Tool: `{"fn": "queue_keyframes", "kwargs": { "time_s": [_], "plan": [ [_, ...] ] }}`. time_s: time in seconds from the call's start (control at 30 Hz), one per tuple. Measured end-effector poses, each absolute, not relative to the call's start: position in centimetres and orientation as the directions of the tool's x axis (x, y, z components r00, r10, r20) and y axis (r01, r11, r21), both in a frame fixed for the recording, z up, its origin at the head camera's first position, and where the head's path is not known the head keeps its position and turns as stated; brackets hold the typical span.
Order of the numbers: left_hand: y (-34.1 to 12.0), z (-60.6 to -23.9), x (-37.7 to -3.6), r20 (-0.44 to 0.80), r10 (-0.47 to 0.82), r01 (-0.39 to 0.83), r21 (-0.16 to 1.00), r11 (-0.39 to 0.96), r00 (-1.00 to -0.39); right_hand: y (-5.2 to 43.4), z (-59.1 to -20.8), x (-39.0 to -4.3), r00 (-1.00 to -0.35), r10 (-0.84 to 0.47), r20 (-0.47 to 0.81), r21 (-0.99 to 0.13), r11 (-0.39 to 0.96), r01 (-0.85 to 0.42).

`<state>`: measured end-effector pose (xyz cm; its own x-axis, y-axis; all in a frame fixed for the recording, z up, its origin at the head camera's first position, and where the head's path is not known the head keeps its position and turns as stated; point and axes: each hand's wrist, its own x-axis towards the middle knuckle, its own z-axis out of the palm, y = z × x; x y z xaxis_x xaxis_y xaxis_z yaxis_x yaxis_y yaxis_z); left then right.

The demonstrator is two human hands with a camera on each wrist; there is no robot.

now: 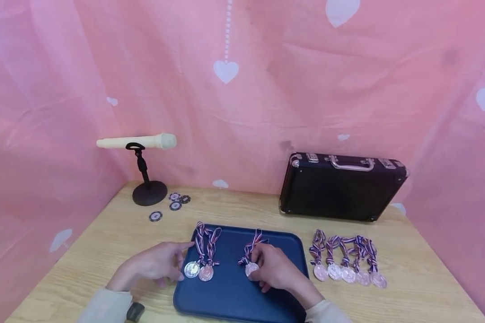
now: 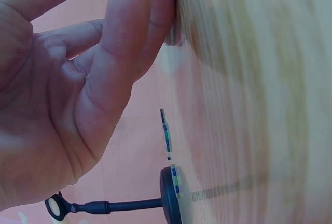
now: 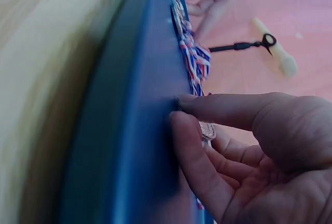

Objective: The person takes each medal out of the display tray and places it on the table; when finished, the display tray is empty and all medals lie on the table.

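Observation:
A dark blue tray (image 1: 226, 296) lies on the wooden table near the front edge. Two medals, one silver (image 1: 191, 269) and one bronze (image 1: 206, 272), lie at its left side with striped ribbons (image 3: 192, 58) stretched away from me. My left hand (image 1: 178, 264) rests with relaxed fingers beside the silver medal at the tray's left rim, holding nothing. My right hand (image 1: 258, 273) pinches a third medal (image 1: 251, 268) against the tray's middle; the disc (image 3: 206, 129) shows between its fingers (image 3: 187, 141). Right of the tray lies a row of several more medals (image 1: 347, 271).
A black case (image 1: 341, 186) with metal latches stands upright at the back right. A cream microphone (image 1: 137, 142) sits on a black stand (image 1: 149, 193) at the back left, with several poker chips (image 1: 174, 202) beside it. Pink heart-print cloth surrounds the table.

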<state>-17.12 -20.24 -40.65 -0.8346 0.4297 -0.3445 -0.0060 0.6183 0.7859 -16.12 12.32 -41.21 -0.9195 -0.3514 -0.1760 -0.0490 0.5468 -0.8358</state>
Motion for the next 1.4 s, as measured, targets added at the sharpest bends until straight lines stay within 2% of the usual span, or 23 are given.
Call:
{"fn": "queue_keyframes", "kwargs": {
  "time_s": [0.4, 0.73, 1.2, 1.4],
  "plan": [
    [-20.2, -40.4, -17.0, -0.355, 0.407, -0.019, 0.773, 0.634, -0.842, 14.6, -41.5, -16.6, -0.897, -0.397, -0.193, -0.863, 0.504, -0.037],
    [-20.1, -40.6, -17.0, -0.374, 0.396, -0.039, 0.767, 0.641, -0.839, 17.0, -40.6, -16.9, -0.893, -0.422, -0.157, -0.934, 0.358, -0.005],
    [-20.2, -40.6, -17.2, -0.370, 0.400, -0.026, 0.761, 0.648, -0.839, 20.6, -38.8, -16.7, -0.930, -0.339, -0.142, -0.926, 0.377, 0.004],
    [-20.2, -40.6, -17.2, -0.373, 0.404, -0.025, 0.759, 0.650, -0.835, 21.7, -38.8, -16.7, -0.946, -0.295, -0.135, -0.943, 0.332, 0.031]
  ]
}}
